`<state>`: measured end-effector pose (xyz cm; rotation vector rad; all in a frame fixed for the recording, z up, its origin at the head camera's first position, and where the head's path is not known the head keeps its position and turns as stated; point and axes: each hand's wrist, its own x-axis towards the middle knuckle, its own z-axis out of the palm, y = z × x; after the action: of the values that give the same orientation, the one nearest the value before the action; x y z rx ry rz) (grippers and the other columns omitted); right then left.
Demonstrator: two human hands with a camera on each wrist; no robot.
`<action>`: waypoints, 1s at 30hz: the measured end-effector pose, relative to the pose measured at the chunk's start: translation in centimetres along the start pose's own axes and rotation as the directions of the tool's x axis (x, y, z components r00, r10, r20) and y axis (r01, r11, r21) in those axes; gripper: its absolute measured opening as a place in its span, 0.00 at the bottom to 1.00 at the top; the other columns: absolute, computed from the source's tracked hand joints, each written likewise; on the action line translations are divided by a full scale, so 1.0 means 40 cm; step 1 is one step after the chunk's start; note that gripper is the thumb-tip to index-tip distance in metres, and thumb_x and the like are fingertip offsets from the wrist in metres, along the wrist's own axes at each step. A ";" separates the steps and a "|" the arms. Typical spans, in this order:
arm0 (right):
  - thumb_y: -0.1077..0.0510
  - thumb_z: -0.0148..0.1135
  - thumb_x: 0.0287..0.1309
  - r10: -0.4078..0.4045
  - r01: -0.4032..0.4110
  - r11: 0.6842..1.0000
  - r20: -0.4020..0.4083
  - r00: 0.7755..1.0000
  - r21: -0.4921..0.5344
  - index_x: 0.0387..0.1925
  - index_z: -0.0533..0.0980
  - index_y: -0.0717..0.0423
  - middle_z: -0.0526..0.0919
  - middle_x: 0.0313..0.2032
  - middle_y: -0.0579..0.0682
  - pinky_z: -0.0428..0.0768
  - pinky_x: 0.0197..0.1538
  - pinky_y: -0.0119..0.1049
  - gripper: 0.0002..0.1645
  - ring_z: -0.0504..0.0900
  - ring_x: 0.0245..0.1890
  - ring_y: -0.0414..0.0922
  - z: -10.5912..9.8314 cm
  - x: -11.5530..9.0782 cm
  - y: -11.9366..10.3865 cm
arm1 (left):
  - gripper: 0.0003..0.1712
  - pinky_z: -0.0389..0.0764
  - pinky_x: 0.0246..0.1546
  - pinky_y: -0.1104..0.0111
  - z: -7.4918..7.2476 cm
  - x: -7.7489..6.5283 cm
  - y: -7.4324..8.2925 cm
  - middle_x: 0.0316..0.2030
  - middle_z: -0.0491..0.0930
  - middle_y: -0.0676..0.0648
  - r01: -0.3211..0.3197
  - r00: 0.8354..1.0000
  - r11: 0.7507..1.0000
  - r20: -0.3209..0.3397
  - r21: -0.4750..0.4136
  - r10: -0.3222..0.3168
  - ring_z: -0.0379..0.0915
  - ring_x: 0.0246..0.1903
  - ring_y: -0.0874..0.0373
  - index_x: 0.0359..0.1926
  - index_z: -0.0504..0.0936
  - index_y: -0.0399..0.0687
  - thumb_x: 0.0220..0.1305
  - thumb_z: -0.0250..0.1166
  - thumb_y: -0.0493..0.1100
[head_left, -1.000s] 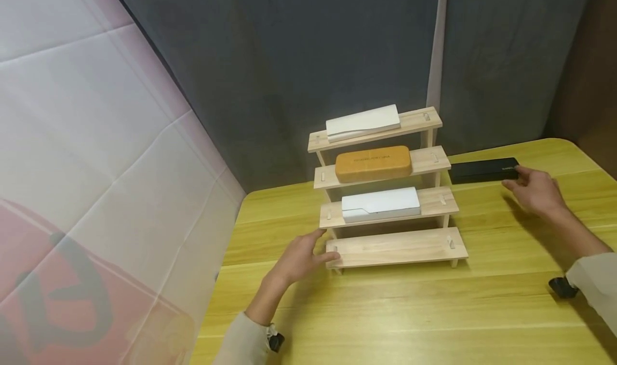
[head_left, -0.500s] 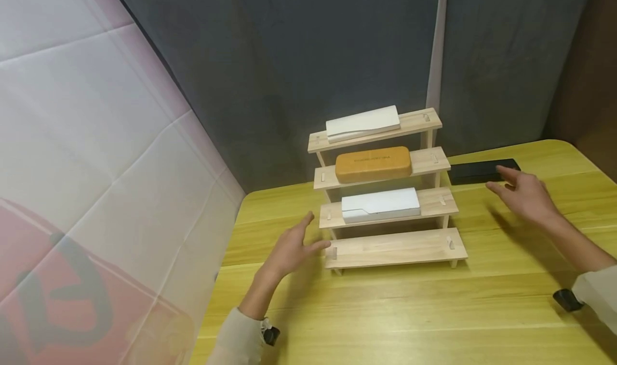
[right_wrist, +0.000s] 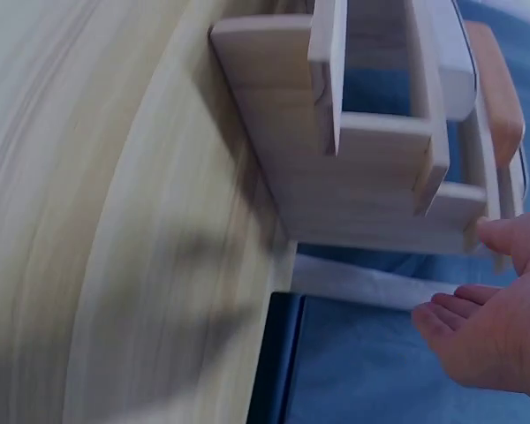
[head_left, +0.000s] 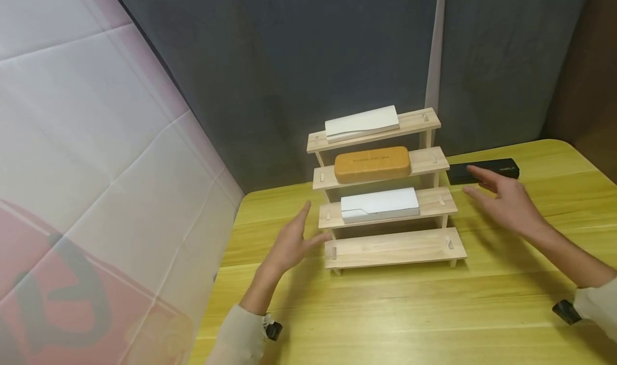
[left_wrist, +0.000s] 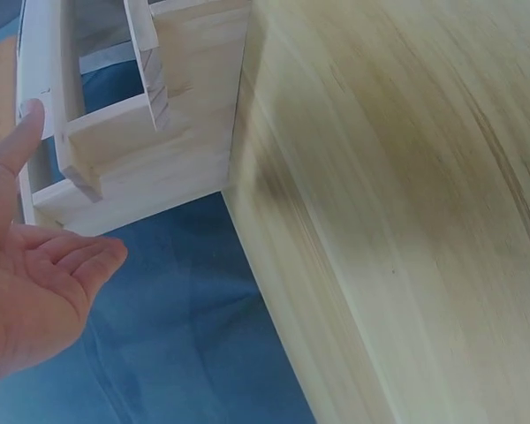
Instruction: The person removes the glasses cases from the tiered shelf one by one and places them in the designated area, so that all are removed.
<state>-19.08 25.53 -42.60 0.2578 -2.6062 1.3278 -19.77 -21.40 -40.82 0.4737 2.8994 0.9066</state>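
Note:
A four-step wooden display stand (head_left: pixel 392 248) rises toward the back of the table. On its top step lies a flat white case (head_left: pixel 361 124); below that sits a rounded orange-tan case (head_left: pixel 372 164) with small lettering, then a second white case (head_left: pixel 381 203) with a flap seam. My left hand (head_left: pixel 288 243) is beside the stand's left end, thumb tip right at the lowest step, fingers extended. To the right, my right hand (head_left: pixel 511 201) hovers with fingers extended, overlapping a long black case (head_left: pixel 503 168) on the table. Both hands hold nothing.
The yellow wood-grain table (head_left: pixel 385 311) has a rounded back right corner. Behind it hangs a dark grey curtain (head_left: pixel 270 86) with a pale strip. A white panel (head_left: pixel 144 172) with a red printed area stands along the left side.
My right hand has come off the black case's right end and moved left toward the stand. My left hand has lifted its fingers from the stand's lower steps and spread slightly.

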 end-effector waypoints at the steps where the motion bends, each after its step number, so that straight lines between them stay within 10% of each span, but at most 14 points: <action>1: 0.52 0.63 0.78 -0.013 0.013 1.000 -0.003 1.000 0.004 0.79 0.63 0.64 0.67 0.74 0.72 0.72 0.62 0.73 0.38 0.69 0.68 0.77 0.004 -0.001 -0.007 | 0.61 0.60 0.78 0.47 0.001 0.002 0.001 0.83 0.52 0.40 -0.004 1.000 1.000 0.000 0.002 0.004 0.53 0.80 0.40 0.86 0.46 0.45 0.69 0.73 0.61; 17: 0.55 0.75 0.68 -0.126 0.128 0.991 -0.057 0.990 0.028 0.83 0.59 0.57 0.64 0.76 0.70 0.74 0.60 0.73 0.50 0.70 0.67 0.78 0.085 -0.030 -0.068 | 0.61 0.58 0.79 0.48 0.016 0.031 0.012 0.83 0.51 0.40 -0.019 1.000 0.999 0.016 -0.030 0.020 0.51 0.80 0.41 0.86 0.45 0.45 0.69 0.74 0.58; 21: 0.56 0.76 0.66 -0.180 0.179 0.984 -0.084 0.980 -0.023 0.83 0.56 0.59 0.61 0.78 0.67 0.85 0.52 0.37 0.53 0.86 0.44 0.63 0.109 -0.043 -0.082 | 0.61 0.59 0.79 0.48 0.023 0.040 0.014 0.83 0.52 0.40 -0.030 0.999 0.999 0.017 -0.034 0.030 0.51 0.80 0.41 0.86 0.45 0.43 0.70 0.74 0.57; 25: 0.57 0.76 0.65 -0.232 0.229 0.972 -0.081 0.969 -0.043 0.83 0.54 0.62 0.60 0.78 0.69 0.68 0.30 0.28 0.55 0.73 0.25 0.47 0.133 -0.054 -0.096 | 0.59 0.60 0.79 0.49 0.030 0.046 0.017 0.82 0.54 0.39 -0.044 0.999 0.999 0.018 -0.019 0.044 0.52 0.80 0.41 0.86 0.46 0.41 0.70 0.73 0.57; 30: 0.56 0.76 0.66 -0.226 0.226 0.974 -0.047 0.973 -0.011 0.84 0.52 0.60 0.57 0.78 0.70 0.68 0.22 0.33 0.56 0.84 0.53 0.71 0.152 -0.061 -0.115 | 0.57 0.61 0.78 0.49 0.038 0.051 0.022 0.81 0.56 0.38 -0.042 0.999 0.999 0.020 -0.011 0.042 0.54 0.79 0.41 0.86 0.47 0.41 0.72 0.72 0.55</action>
<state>-16.23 18.06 -43.15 0.4988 -2.4539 1.2324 -21.22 -19.26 -41.53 0.5410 2.8759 0.9166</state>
